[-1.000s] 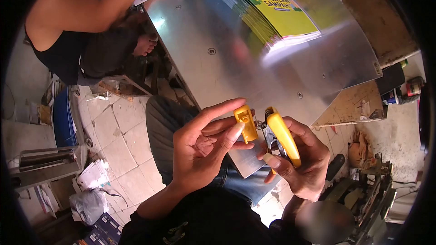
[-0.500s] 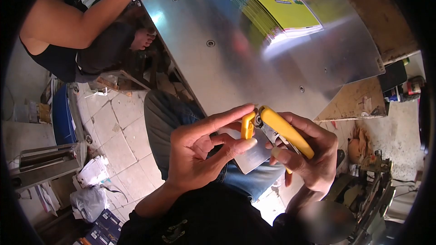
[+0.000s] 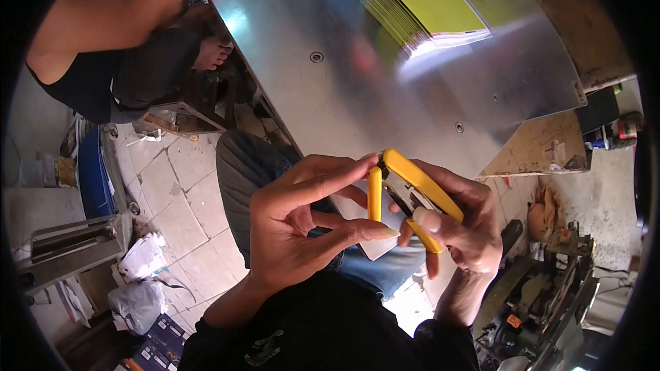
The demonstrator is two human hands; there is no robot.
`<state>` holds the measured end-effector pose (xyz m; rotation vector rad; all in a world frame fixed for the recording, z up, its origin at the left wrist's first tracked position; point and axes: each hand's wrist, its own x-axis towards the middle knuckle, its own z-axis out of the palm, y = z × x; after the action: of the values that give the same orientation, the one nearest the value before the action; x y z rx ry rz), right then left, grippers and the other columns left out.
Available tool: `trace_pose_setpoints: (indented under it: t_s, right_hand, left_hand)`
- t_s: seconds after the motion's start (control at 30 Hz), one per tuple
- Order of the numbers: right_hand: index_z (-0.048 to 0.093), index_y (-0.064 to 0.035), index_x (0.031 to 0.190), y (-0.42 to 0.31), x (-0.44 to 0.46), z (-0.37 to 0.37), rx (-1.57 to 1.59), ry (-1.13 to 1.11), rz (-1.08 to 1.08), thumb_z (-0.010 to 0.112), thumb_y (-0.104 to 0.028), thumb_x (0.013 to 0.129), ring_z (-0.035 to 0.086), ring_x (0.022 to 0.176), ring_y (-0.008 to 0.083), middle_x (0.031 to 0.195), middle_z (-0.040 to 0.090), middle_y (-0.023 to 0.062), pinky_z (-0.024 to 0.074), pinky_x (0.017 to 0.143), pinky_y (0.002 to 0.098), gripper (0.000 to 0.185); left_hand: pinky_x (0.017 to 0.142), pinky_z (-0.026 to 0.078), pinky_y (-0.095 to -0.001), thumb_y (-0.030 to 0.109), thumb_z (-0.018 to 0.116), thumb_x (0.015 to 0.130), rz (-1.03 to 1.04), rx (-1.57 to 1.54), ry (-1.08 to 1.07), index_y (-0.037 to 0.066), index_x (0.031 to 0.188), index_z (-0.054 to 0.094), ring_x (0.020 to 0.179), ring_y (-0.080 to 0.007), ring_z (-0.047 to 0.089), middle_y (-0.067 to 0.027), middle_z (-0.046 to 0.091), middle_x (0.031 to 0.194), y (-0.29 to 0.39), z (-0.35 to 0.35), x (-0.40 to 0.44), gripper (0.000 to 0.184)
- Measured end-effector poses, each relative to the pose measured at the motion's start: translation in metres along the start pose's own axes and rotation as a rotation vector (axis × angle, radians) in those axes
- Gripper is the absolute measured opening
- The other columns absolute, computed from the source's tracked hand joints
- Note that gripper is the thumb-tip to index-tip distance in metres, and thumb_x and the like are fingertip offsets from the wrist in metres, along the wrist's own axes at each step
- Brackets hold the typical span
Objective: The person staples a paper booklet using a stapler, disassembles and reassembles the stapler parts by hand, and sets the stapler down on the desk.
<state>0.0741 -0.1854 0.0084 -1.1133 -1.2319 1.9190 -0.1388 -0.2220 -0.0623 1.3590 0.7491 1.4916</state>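
Over my lap I hold a yellow stapler (image 3: 427,189), spread apart so the metal inside shows between its yellow arms. My right hand (image 3: 471,223) is closed around its body, with the thumb pressed near the lower yellow arm. At the other end, a narrow yellow piece (image 3: 375,194) stands between the index finger and thumb of my left hand (image 3: 292,223). That index fingertip touches the piece's top by the hinge end. Whether the narrow piece is joined to the stapler is hard to see.
Beyond my hands lies a shiny metal table (image 3: 385,113) bearing a stack of booklets (image 3: 440,10). A co-worker (image 3: 103,41) sits at the left. Bags and papers (image 3: 141,257) lie on the tiled floor (image 3: 175,223). Dark machinery (image 3: 543,295) stands at lower right.
The stapler has turned in my right hand, and its lower arm shows more. The narrow yellow piece now appears longer and more upright. The co-worker's forearm has shifted up toward the frame's edge.
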Motion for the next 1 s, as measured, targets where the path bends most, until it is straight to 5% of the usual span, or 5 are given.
trace_pose_setpoints:
  t_s: [0.07, 0.3, 0.53, 0.73, 1.0]
  right_hand:
    - [0.048, 0.0122, 0.138, 0.014, 0.001, 0.003, -0.036, 0.001, -0.179, 0.075, -0.008, 0.089, 0.073, 0.085, 0.0265, 0.11, 0.068, 0.0246, 0.0605, 0.052, 0.0287, 0.059]
    - [0.05, 0.0092, 0.139, 0.009, -0.005, 0.027, -0.025, 0.082, -0.169, 0.073, -0.003, 0.09, 0.072, 0.095, 0.0234, 0.12, 0.067, 0.0226, 0.0635, 0.058, 0.0303, 0.056]
    - [0.049, 0.0091, 0.139, 0.014, -0.003, 0.024, -0.009, 0.036, -0.197, 0.07, -0.002, 0.091, 0.072, 0.097, 0.024, 0.119, 0.067, 0.0228, 0.0642, 0.059, 0.0298, 0.054]
    - [0.048, 0.01, 0.139, 0.016, -0.001, 0.029, 0.026, 0.074, -0.18, 0.068, -0.002, 0.093, 0.073, 0.095, 0.0252, 0.116, 0.067, 0.0249, 0.0645, 0.059, 0.0302, 0.051]
    - [0.051, 0.0106, 0.136, 0.018, 0.003, 0.023, -0.09, 0.066, -0.207, 0.068, -0.003, 0.093, 0.073, 0.094, 0.0241, 0.115, 0.068, 0.0229, 0.0641, 0.058, 0.0279, 0.048]
  left_hand:
    - [0.078, 0.065, -0.0301, -0.007, 0.08, 0.077, 0.008, 0.042, -0.003, -0.004, 0.136, 0.055, 0.107, -0.0267, 0.069, -0.0237, 0.057, 0.133, 0.001, -0.001, 0.001, 0.065]
    - [0.08, 0.062, -0.0308, -0.006, 0.081, 0.077, -0.178, -0.057, 0.135, -0.011, 0.135, 0.053, 0.099, -0.0267, 0.072, -0.0257, 0.064, 0.124, 0.016, 0.002, 0.001, 0.064]
    - [0.085, 0.063, -0.0317, -0.011, 0.072, 0.084, -0.096, 0.035, -0.003, -0.007, 0.138, 0.052, 0.101, -0.0252, 0.072, -0.0263, 0.064, 0.124, 0.011, -0.008, -0.003, 0.058]
    - [0.084, 0.059, -0.0312, 0.003, 0.073, 0.089, -0.231, -0.015, 0.11, -0.009, 0.139, 0.05, 0.096, -0.0219, 0.073, -0.0242, 0.069, 0.115, 0.02, 0.002, -0.001, 0.056]
    - [0.086, 0.061, -0.0341, -0.002, 0.065, 0.092, -0.316, 0.037, 0.107, -0.009, 0.152, 0.026, 0.105, -0.0257, 0.07, -0.0293, 0.066, 0.118, 0.031, 0.006, 0.004, 0.072]
